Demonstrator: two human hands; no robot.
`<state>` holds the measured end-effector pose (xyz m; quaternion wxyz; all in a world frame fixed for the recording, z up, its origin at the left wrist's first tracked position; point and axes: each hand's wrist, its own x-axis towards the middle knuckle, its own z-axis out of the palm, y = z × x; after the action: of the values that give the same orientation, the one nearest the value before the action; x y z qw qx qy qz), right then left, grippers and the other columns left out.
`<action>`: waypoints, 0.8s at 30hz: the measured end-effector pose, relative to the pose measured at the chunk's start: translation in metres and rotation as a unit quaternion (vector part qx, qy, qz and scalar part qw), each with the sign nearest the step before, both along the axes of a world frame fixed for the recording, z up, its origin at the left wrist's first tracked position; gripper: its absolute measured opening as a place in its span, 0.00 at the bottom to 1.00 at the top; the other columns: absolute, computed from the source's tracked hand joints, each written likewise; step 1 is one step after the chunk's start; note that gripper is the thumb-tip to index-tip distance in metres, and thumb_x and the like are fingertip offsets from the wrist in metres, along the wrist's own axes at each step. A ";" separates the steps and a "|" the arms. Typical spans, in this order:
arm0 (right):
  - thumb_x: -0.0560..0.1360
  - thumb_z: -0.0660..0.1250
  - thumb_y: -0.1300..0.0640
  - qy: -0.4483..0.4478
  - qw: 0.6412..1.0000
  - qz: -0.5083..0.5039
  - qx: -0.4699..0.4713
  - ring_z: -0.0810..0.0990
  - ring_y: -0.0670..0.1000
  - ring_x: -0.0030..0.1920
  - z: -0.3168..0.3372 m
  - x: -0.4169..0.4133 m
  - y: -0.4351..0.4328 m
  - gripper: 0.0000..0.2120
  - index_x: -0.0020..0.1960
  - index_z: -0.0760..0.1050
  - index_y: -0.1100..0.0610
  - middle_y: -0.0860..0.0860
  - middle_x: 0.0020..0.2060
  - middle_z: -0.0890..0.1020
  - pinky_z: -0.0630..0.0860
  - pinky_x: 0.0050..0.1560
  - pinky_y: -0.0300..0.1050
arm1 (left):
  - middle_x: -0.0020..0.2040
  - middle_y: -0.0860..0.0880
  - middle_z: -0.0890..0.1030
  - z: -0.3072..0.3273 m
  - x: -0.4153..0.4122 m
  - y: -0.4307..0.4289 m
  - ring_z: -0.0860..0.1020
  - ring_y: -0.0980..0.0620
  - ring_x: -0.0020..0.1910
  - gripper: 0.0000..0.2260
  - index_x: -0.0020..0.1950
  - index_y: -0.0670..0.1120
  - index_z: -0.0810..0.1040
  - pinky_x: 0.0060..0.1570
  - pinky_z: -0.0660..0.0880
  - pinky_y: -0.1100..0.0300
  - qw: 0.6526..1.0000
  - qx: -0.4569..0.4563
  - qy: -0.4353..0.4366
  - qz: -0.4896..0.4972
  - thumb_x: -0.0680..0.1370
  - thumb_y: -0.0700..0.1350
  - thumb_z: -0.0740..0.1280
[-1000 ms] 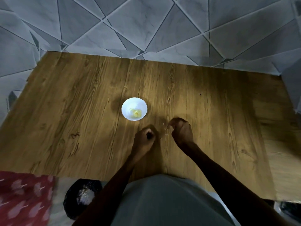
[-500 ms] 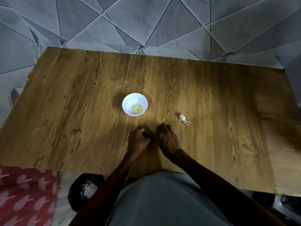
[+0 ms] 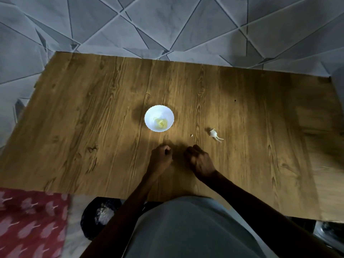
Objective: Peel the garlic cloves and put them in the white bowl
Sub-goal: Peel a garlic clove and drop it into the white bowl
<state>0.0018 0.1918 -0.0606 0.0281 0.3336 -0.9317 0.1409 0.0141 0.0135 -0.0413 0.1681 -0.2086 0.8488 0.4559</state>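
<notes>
Withdrawn from the spot it covered a second ago, the right hand (image 3: 200, 161) is now placed just beside the left hand (image 3: 161, 159), near the front edge of the wooden table (image 3: 74, 118). A garlic scrap (image 3: 214, 134) is left lying where that hand was, to the right of the white bowl (image 3: 149, 116) and well apart from it. A tiny fleck (image 3: 191, 135) is seen between scrap and bowl. Since half a second ago little is changed, only a slightly wider gap between the two hands.

Both hands are held with fingers curled inward and knuckles up. Whether a clove is enclosed in either fist cannot be told, since the palms are hidden and the light is dim. Some peeled garlic cloves (image 3: 161, 123) are already gathered in the bowl, as a pale yellow, glossy heap. From this it is judged that a piece of waste has been discarded and that the next clove is about to be worked between the fingertips.

The scrap is white and papery, with a thin tail. The bowl is small, round and smooth. The table is surfaced in matt brown grain, and angular grey floor tiles (image 3: 167, 25) are seen beyond it. A red patterned cloth (image 3: 28, 220) and a dark bag (image 3: 101, 215) holding white scraps are seen below.
</notes>
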 end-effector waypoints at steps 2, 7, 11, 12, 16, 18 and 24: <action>0.75 0.59 0.63 0.011 1.000 0.006 0.010 0.76 0.58 0.39 -0.001 -0.004 0.000 0.11 0.47 0.79 0.64 0.59 0.43 0.79 0.76 0.34 0.49 | 0.41 0.46 0.82 0.000 -0.002 0.002 0.80 0.55 0.33 0.07 0.50 0.42 0.79 0.37 0.76 0.63 0.995 0.076 -0.029 0.055 0.81 0.41 0.62; 0.61 0.70 0.72 -0.138 0.969 -0.172 -0.113 0.81 0.59 0.35 0.018 -0.008 -0.021 0.10 0.40 0.80 0.64 0.59 0.36 0.82 0.77 0.34 0.47 | 0.51 0.41 0.83 0.001 -0.004 0.007 0.82 0.48 0.45 0.11 0.52 0.42 0.81 0.52 0.79 0.53 0.927 0.291 -0.110 0.209 0.81 0.40 0.58; 0.67 0.66 0.71 -0.295 0.874 -0.264 -0.282 0.79 0.41 0.29 0.051 -0.010 -0.050 0.10 0.36 0.82 0.59 0.46 0.28 0.81 0.76 0.30 0.38 | 0.37 0.45 0.81 0.012 -0.005 0.012 0.80 0.51 0.34 0.12 0.44 0.43 0.77 0.34 0.77 0.61 0.837 0.422 -0.157 0.312 0.82 0.42 0.57; 0.67 0.66 0.72 -0.307 0.877 -0.252 -0.271 0.78 0.39 0.27 0.056 -0.008 -0.055 0.11 0.37 0.83 0.59 0.45 0.28 0.80 0.74 0.30 0.34 | 0.34 0.46 0.78 0.013 -0.006 0.013 0.77 0.51 0.33 0.12 0.41 0.44 0.75 0.32 0.75 0.61 0.808 0.458 -0.163 0.333 0.81 0.41 0.57; 0.69 0.70 0.68 -0.280 0.922 -0.193 -0.185 0.81 0.43 0.32 0.065 -0.006 -0.062 0.09 0.42 0.85 0.55 0.47 0.33 0.83 0.78 0.34 0.38 | 0.30 0.47 0.74 0.025 -0.008 0.015 0.71 0.51 0.33 0.13 0.36 0.43 0.71 0.35 0.68 0.61 0.764 0.502 -0.159 0.373 0.79 0.37 0.55; 0.68 0.71 0.67 -0.257 0.926 -0.204 -0.184 0.82 0.45 0.33 0.069 -0.007 -0.059 0.09 0.38 0.83 0.53 0.46 0.32 0.84 0.81 0.37 0.47 | 0.26 0.47 0.72 0.028 -0.009 0.014 0.70 0.52 0.29 0.14 0.34 0.42 0.69 0.32 0.67 0.61 0.760 0.508 -0.158 0.374 0.79 0.36 0.53; 0.68 0.70 0.72 -0.264 0.915 -0.184 -0.245 0.82 0.44 0.34 0.059 -0.024 -0.033 0.12 0.43 0.85 0.57 0.45 0.33 0.83 0.82 0.40 0.49 | 0.36 0.43 0.75 0.033 -0.009 -0.009 0.76 0.49 0.33 0.14 0.38 0.40 0.74 0.30 0.77 0.60 0.731 0.529 -0.128 0.412 0.80 0.37 0.54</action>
<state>-0.0223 0.1592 -0.0018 -0.1122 0.0896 -0.8864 0.4402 0.0050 0.0043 -0.0084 0.1542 -0.4719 0.2714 0.8245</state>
